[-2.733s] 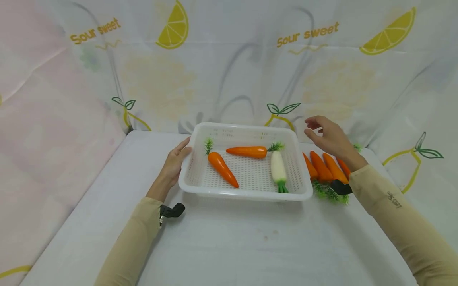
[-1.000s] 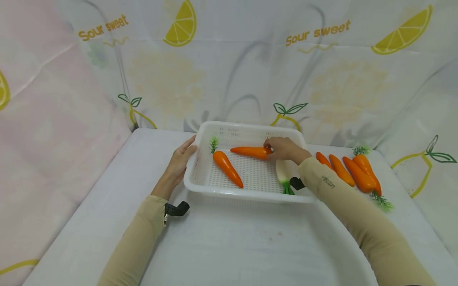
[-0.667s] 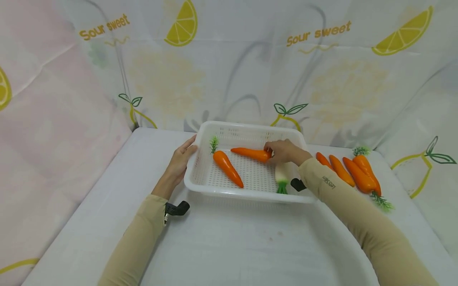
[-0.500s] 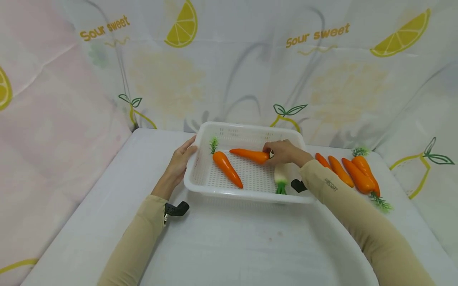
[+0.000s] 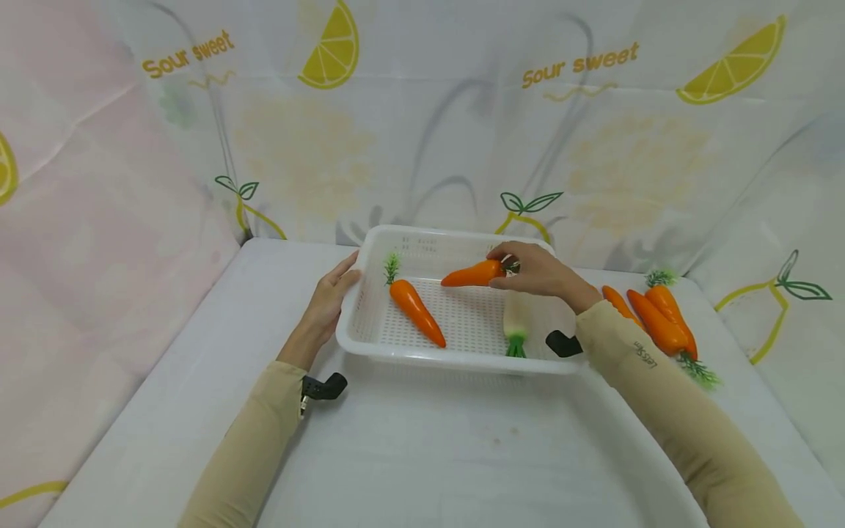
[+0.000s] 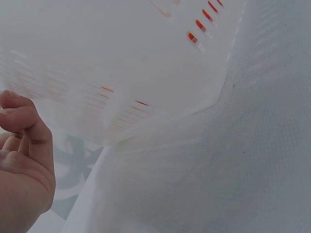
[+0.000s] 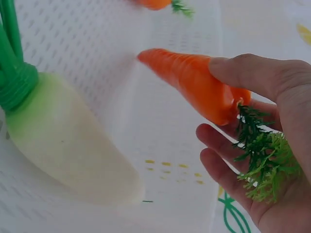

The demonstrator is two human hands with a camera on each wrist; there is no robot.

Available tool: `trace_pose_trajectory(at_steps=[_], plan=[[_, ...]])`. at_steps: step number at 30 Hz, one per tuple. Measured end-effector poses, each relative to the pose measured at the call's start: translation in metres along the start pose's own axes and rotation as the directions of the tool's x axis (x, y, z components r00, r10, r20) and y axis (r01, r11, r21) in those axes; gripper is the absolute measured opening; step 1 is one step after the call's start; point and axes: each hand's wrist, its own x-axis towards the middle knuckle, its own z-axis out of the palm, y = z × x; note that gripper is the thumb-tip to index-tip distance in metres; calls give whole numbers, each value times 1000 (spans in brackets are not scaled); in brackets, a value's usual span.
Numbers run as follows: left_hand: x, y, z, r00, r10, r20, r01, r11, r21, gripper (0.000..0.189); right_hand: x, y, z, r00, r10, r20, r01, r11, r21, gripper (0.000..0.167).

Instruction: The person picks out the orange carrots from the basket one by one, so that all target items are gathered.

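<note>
My right hand (image 5: 544, 271) pinches an orange carrot (image 5: 472, 275) by its thick end, thumb on one side and fingers on the other. In the right wrist view, the carrot's green leaves (image 7: 267, 155) lie against the palm, and its body is raised off the basket floor. My left hand (image 5: 325, 301) holds the left rim of a white plastic basket (image 5: 455, 359). A second carrot (image 5: 417, 313) lies at the left inside the basket. At the right lies a white radish (image 7: 73, 141) with a green top, partly hidden by my right hand in the head view.
Several more carrots (image 5: 662, 326) lie on the white table (image 5: 422, 455) to the right of the basket, some behind my right sleeve (image 5: 667, 396). A printed cloth (image 5: 429, 132) hangs behind the basket.
My right hand has come from above the carrots at the right into the basket, gripped the carrot there and lifted it. The radish has shifted slightly. My left hand keeps its hold.
</note>
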Motion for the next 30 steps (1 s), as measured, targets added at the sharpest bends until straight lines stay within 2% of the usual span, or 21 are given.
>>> trace_pose_trajectory(at_steps=[3, 6, 12, 16, 19, 21, 23, 24, 26, 29, 30], plan=[[1, 0, 1, 1000, -4, 5, 4, 1000, 1, 50, -8, 1, -8, 999, 11, -53, -8, 998, 65, 49], [4, -5, -1, 1000, -6, -1, 6, 1000, 8, 50, -17, 1, -16, 993, 61, -105, -46, 989, 142, 56], [9, -12, -5, 1000, 18, -20, -18, 1000, 8, 50, -33, 0, -28, 963, 154, -222, -98, 965, 242, 65], [9, -13, -5, 999, 29, -12, -30, 1000, -6, 50, -46, 2, -34, 924, 195, -329, -87, 945, 315, 62], [10, -14, -4, 999, 31, -8, -31, 999, -8, 49, -56, 6, -36, 886, 222, -406, -56, 922, 382, 61], [10, -14, -3, 1000, 30, -7, -30, 1000, -6, 49, -63, 9, -38, 853, 237, -465, -26, 909, 416, 61], [11, -14, -3, 1000, 26, -6, -26, 1000, -3, 50, -71, 11, -41, 810, 252, -530, 13, 895, 445, 61], [11, -14, -3, 1000, 22, -6, -22, 1000, -2, 50, -75, 12, -42, 787, 266, -557, 41, 878, 477, 61], [11, -13, -3, 1000, 15, -9, -15, 1000, -2, 50, -84, 13, -46, 743, 289, -604, 128, 824, 552, 63], [10, -11, -3, 1000, 1, -15, -1, 1000, 0, 51, -96, 12, -51, 682, 342, -647, 284, 691, 665, 68], [9, -10, -3, 1000, -1, -16, 1, 1000, -2, 50, -100, 12, -53, 662, 359, -658, 316, 662, 679, 70]])
